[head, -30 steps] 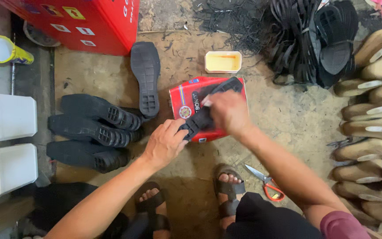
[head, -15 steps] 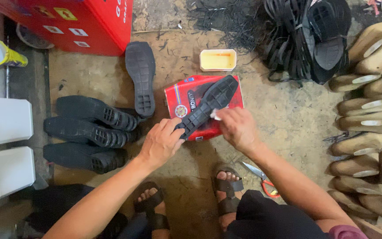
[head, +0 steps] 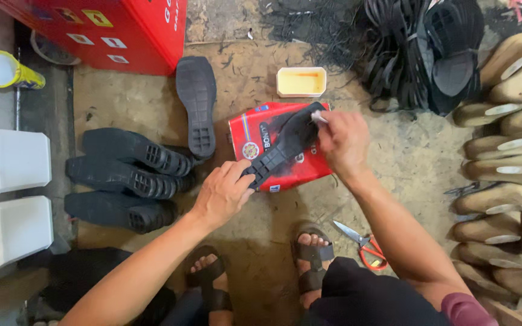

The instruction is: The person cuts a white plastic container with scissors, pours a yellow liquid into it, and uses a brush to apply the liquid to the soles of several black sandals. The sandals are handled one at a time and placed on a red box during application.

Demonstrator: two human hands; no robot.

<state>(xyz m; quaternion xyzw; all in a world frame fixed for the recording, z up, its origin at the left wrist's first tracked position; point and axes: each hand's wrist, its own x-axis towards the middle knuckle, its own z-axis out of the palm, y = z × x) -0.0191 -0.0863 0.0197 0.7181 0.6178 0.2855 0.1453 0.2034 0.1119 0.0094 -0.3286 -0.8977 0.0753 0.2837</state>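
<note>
Black rubber shoe sole [head: 282,145] lies on top of a flat red tin box [head: 297,172] on the dirt floor [head: 261,241], just ahead of the person's sandalled feet. Its long axis runs on a diagonal: the heel end points down and to the left, toward the person, and the toe end points up and to the right, toward a small cream rectangular tray of yellowish liquid [head: 301,81].

The left hand [head: 222,193] pinches the heel end between thumb and fingers, holding it down on the box. The right hand [head: 342,142] hovers over the toe end with its fingers pressed together around a small pale tool whose tip touches the sole; what kind of tool it is cannot be told.

Another black sole [head: 197,102] lies tread up just to the left of the box, pointing away from the person. Further left, three stacked black soles [head: 128,178] lie sideways. Orange-handled scissors [head: 364,244] rest on the floor by the right foot. Tan shoe lasts [head: 502,175] line the right edge, and a red cabinet [head: 122,30] stands at the top left.
</note>
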